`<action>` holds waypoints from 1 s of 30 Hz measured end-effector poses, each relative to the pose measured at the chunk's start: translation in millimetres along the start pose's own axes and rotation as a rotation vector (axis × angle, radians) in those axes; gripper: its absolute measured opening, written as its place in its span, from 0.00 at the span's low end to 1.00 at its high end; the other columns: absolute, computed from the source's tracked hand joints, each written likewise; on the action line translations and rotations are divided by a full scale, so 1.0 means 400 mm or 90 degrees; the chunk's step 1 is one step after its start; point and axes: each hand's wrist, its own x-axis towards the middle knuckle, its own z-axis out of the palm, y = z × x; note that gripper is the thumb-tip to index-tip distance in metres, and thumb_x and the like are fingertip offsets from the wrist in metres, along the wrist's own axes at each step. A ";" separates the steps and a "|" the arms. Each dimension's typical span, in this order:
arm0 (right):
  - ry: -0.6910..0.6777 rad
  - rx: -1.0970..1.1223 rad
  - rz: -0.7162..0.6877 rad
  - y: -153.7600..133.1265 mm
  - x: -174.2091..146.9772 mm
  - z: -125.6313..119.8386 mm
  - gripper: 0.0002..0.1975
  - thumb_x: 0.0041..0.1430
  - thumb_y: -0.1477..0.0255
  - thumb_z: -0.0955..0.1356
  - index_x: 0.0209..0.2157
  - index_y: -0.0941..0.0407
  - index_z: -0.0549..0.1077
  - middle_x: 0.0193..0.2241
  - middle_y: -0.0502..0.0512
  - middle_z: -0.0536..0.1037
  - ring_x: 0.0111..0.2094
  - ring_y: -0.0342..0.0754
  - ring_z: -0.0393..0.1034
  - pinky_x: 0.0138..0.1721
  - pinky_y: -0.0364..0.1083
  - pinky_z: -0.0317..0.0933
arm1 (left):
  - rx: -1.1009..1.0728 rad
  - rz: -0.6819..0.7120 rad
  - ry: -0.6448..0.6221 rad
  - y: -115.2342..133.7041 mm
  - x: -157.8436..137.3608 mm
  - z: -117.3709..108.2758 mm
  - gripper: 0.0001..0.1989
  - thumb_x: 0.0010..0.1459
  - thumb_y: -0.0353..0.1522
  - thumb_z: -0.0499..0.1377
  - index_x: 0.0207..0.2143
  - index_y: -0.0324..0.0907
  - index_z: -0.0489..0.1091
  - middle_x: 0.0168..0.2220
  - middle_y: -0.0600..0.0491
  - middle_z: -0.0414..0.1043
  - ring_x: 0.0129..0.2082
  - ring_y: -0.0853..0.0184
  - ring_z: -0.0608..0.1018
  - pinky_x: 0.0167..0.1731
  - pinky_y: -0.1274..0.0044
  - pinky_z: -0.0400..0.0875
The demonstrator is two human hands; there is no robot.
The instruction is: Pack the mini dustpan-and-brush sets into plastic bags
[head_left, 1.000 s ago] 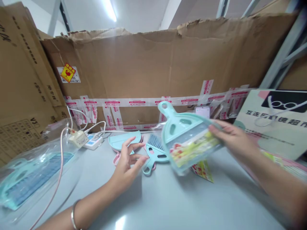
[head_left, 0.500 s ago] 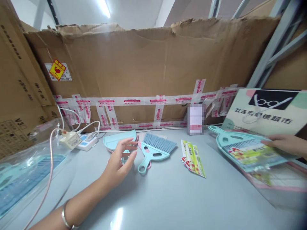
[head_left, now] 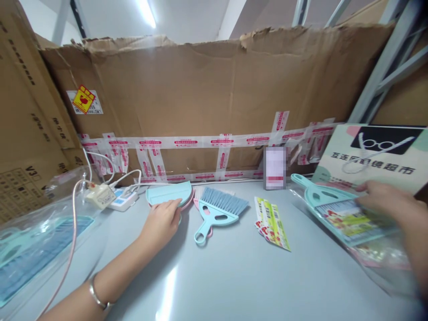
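Observation:
My left hand (head_left: 162,225) lies over the handle end of a light-blue dustpan (head_left: 170,194), fingers together and closed on it; a pink dustpan shows beneath. Just right of it, a light-blue hand brush (head_left: 219,209) with blue bristles lies on a pink one. At the right, my right hand (head_left: 384,203), blurred, reaches over the upper edge of a packed dustpan-and-brush set (head_left: 337,207) with a printed card inside. Its fingers look outstretched against the set, which rests on other bagged items. Several printed cards (head_left: 272,223) lie fanned between the brush and the set.
A large cardboard box (head_left: 187,93) stands along the back of the grey table (head_left: 214,285). At the left are a bagged blue brush set (head_left: 43,249), a power strip (head_left: 123,200) and cables. A printed bag (head_left: 377,156) leans at the right.
My left hand has lowered from open above the dustpan onto its handle end. My right hand has shifted over the packed set, which sits slightly further left and lower.

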 end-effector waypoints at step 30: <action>0.151 0.570 -0.485 -0.494 -0.312 -0.192 0.08 0.55 0.75 0.62 0.36 0.54 0.70 0.35 0.55 0.76 0.39 0.49 0.69 0.44 0.51 0.60 | 0.229 0.261 0.243 -0.073 0.009 -0.156 0.14 0.55 0.23 0.46 0.39 0.41 0.67 0.34 0.47 0.71 0.35 0.61 0.72 0.35 0.72 0.67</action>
